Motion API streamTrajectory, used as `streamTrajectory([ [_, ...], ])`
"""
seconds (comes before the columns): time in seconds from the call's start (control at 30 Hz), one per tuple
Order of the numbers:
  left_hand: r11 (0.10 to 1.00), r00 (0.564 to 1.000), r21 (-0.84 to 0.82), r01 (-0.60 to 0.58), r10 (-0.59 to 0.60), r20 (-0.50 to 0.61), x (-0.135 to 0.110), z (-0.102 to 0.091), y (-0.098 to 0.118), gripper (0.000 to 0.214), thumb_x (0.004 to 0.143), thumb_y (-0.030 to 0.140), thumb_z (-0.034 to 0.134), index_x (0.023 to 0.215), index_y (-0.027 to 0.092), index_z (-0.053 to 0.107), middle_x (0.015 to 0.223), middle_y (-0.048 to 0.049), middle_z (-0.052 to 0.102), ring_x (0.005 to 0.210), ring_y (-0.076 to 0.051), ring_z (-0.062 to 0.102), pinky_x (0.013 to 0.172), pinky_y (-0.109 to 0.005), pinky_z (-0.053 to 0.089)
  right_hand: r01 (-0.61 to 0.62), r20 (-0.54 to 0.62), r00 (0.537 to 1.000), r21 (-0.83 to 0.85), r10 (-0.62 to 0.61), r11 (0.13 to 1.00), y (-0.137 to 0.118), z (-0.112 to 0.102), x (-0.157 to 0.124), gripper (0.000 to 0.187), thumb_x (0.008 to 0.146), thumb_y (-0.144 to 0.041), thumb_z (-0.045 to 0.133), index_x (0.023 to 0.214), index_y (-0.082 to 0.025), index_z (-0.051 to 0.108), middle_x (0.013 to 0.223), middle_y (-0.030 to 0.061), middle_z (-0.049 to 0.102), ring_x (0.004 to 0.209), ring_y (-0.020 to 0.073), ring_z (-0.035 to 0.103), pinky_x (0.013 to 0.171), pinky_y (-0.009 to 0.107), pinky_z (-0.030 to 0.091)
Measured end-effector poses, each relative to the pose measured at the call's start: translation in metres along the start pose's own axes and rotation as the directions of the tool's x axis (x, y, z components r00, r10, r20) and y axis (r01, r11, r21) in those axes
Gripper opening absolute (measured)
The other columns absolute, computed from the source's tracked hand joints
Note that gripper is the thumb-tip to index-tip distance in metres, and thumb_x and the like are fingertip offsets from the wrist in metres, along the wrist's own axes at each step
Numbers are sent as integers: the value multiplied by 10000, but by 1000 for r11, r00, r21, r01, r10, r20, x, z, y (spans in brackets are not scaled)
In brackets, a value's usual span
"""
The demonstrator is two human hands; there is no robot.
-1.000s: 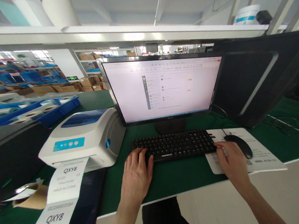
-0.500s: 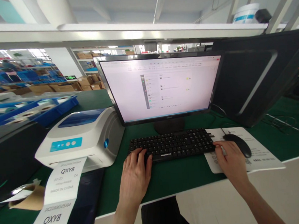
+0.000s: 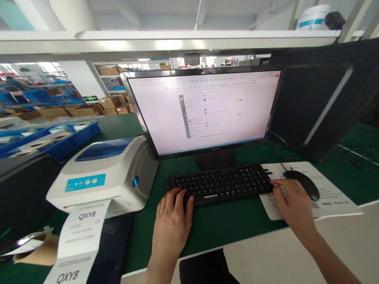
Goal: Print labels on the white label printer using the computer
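Observation:
My left hand (image 3: 171, 223) rests on the left end of a black keyboard (image 3: 217, 185), fingers apart and lying on the keys. At the keyboard's lower right corner is my right hand (image 3: 293, 204), its fingertips at the edge keys and a gap between thumb and fingers. It holds nothing that I can see. Just beyond the right hand, a black mouse (image 3: 304, 183) lies on a white printed mouse pad (image 3: 334, 201). Behind the keyboard stands a lit monitor (image 3: 158, 118) with a chat-like window on its screen.
Left of the keyboard sits a white label printer (image 3: 139, 167), with a printed label strip (image 3: 81, 240) hanging from it. A cardboard core (image 3: 43, 251) lies beside the strip. Blue trays (image 3: 69, 141) of rolls stand behind the printer. A large black case (image 3: 319, 102) stands at right.
The whole view has shifted very slightly. Both hands keep their places at the keyboard.

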State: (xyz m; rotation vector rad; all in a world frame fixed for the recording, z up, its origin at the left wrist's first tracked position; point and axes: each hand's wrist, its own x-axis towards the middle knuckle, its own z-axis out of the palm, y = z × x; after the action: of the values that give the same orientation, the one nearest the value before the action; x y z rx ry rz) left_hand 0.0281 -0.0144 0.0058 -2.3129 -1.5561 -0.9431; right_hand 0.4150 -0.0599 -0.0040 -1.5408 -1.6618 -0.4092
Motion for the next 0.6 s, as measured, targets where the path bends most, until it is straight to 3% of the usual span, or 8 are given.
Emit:
streamTrajectory([
  [0.33, 1000, 1000, 8, 4, -4, -2, 0, -2, 0, 300, 1113, 371, 604, 1359, 201, 622, 1351, -149, 707, 1245, -342, 683, 1097, -557, 572, -7, 3, 1000, -3, 7, 1000, -1, -1, 0, 231, 1152, -303, 518, 1149, -184, 716, 1106, 67, 749, 1072, 274, 685, 900, 419, 568],
  [0.6, 981, 979, 31, 189, -186, -85, 1, 5, -4, 333, 1111, 433, 569, 1346, 214, 656, 1415, -178, 671, 1309, -394, 657, 1103, -622, 566, 4, -2, 1000, 10, -4, 1000, -1, 0, -1, 238, 1155, -319, 518, 1143, -184, 715, 1115, 67, 746, 1071, 266, 686, 908, 413, 565],
])
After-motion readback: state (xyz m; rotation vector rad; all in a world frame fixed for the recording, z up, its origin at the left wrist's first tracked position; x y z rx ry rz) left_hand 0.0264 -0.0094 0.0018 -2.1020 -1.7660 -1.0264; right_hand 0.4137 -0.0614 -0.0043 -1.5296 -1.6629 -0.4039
